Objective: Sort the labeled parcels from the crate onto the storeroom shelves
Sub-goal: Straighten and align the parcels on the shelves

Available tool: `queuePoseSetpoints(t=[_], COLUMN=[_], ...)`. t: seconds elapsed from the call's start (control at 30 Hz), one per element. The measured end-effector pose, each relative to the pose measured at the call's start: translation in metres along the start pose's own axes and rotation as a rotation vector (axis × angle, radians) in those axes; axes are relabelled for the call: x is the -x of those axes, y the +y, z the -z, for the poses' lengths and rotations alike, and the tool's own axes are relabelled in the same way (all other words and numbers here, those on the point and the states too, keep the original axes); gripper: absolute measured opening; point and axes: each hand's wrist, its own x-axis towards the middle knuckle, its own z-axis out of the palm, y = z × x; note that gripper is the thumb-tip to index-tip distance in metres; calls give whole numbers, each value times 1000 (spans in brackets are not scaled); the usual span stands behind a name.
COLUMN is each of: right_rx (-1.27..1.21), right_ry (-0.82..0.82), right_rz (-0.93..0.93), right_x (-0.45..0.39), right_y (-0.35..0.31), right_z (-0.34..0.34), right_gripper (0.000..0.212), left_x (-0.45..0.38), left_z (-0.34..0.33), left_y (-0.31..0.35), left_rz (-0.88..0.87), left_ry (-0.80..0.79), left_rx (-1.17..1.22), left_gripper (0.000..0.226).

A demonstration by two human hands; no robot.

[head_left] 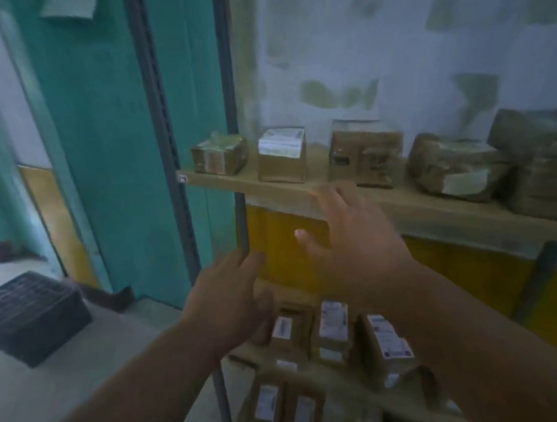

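Both my hands are raised in front of the shelving and hold nothing. My left hand (225,296) hovers with relaxed fingers near the grey upright post (235,147). My right hand (351,238) is spread open just below the front edge of the upper wooden shelf (303,196). On that shelf stand several brown parcels: a small taped box (219,157), a box with a white label (282,156), a cardboard box (365,153) and wrapped bundles (453,166). Lower shelves hold several labeled parcels (332,328). The dark crate (30,314) sits on the floor at the left.
A teal door and frame (110,142) stand left of the shelving. The grey floor (82,382) stretches between the crate and the shelf. A yellow lower wall (283,244) shows behind the shelves. The picture is blurred.
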Motion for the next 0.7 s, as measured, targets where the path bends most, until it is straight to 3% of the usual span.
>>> queuePoseSetpoints(t=[0.1, 0.43, 0.53, 0.7], right_rx=[8, -33, -8, 237], right_ry=[64, 36, -82, -355], right_rz=[32, 85, 131, 246], right_x=[-43, -204, -251, -315], right_y=[-24, -64, -63, -51], right_z=[-4, -13, -11, -28], right_gripper=[53, 41, 40, 47], left_x=[-24, -128, -150, -169], left_z=[14, 56, 60, 54], left_y=[-33, -128, -141, -151], left_rz=[8, -84, -118, -126], left_ry=[40, 217, 259, 237], left_rx=[17, 121, 133, 85], left_gripper=[49, 45, 46, 53])
